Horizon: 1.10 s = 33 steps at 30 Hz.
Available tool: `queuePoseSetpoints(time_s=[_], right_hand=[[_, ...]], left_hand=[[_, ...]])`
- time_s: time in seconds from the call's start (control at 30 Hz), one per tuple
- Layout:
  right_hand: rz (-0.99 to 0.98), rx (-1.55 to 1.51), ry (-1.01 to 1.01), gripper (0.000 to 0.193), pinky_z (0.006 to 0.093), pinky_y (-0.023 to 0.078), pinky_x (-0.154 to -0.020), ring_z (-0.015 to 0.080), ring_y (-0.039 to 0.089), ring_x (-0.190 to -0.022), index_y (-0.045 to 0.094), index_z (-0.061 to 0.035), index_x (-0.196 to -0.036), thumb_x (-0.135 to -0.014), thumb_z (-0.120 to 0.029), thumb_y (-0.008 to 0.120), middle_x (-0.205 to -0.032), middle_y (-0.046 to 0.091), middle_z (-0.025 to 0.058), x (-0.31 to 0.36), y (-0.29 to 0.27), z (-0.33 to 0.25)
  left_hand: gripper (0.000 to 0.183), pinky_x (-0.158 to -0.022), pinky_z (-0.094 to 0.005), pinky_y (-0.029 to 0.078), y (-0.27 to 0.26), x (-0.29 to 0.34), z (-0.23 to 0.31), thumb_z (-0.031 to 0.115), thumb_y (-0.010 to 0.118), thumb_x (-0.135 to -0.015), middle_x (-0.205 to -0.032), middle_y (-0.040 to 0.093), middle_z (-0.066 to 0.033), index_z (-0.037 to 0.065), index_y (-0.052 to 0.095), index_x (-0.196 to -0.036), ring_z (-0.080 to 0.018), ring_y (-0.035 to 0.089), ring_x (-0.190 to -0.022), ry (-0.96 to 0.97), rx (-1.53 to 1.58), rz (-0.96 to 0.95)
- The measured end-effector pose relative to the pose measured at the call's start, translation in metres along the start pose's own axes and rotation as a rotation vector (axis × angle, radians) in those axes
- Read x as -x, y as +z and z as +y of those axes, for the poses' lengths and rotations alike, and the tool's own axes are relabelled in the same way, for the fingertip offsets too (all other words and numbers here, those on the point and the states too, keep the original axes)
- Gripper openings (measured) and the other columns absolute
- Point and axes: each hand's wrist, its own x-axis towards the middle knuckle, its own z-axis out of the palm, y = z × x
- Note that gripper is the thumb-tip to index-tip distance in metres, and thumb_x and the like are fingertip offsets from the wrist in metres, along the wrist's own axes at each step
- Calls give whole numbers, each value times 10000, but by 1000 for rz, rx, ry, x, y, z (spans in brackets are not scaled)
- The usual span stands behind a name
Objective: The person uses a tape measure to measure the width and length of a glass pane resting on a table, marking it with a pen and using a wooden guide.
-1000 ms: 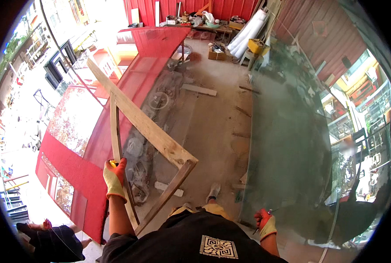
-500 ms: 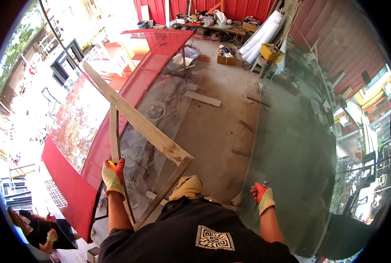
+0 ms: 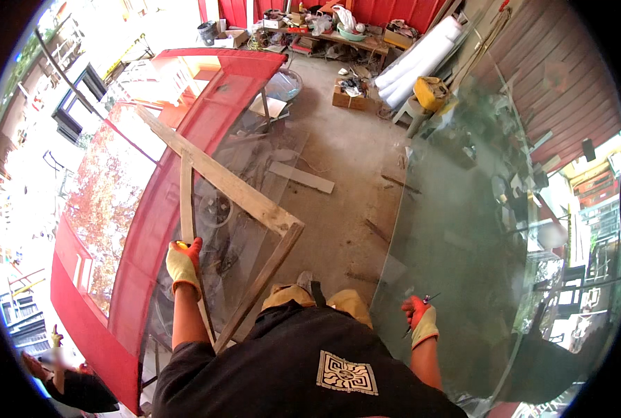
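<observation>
The right grip (image 3: 420, 317), at 4 o'clock, has risen, clasping a thin tool (image 3: 429, 299); the left grip (image 3: 184, 265), at 8, still clutches the frame (image 3: 220, 174), apparently steadying it.

This is a workshop: a big glass sheet (image 3: 457, 230) at the right, a wooden frame (image 3: 234, 187), and a cluttered desk (image 3: 374, 46) before a red wall (image 3: 422, 8), with white rolls (image 3: 422, 59) and a cardboard box (image 3: 349, 101) nearby. The glaring left side seems open to the outdoors.
</observation>
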Motion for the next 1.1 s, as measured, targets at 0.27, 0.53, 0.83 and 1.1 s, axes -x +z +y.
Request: queuePoseSetpoints(time_s=[0.27, 0.53, 0.83, 1.1], right_hand=[[29, 7, 20, 415, 300, 420, -515, 142, 568, -618, 757, 4, -1022, -1011, -404, 679, -833, 751, 86, -127, 2, -115], [-72, 136, 32, 383, 332, 432, -501, 153, 561, -596, 750, 8, -1009, -1000, -370, 688, -802, 745, 109, -335, 42, -289], [-209, 293, -66, 399, 313, 454, -509, 129, 563, -610, 763, -18, -1031, -1031, -407, 674, -849, 758, 72, -494, 122, -524], [-272, 344, -69, 435, 292, 442, -508, 113, 555, -611, 762, -15, -1050, -1029, -440, 671, -844, 751, 63, -624, 215, -687]], left_hand=[[672, -889, -475, 575, 89, -55, 151, 542, 888, -801, -1040, 781, -227, -10, 694, -1132, -396, 761, -1002, 3, -124, -28], [650, -885, -481, 580, 182, -91, 270, 527, 900, -790, -1039, 787, -223, 12, 705, -1137, -410, 766, -1009, -68, -176, 44], [626, -885, -483, 583, 266, -135, 397, 508, 897, -815, -1021, 782, -217, 11, 683, -1128, -414, 762, -991, -185, -204, 105], [640, -886, -498, 588, 357, -243, 482, 509, 912, -794, -1049, 783, -226, 19, 692, -1143, -425, 760, -1009, -316, -239, 137]])
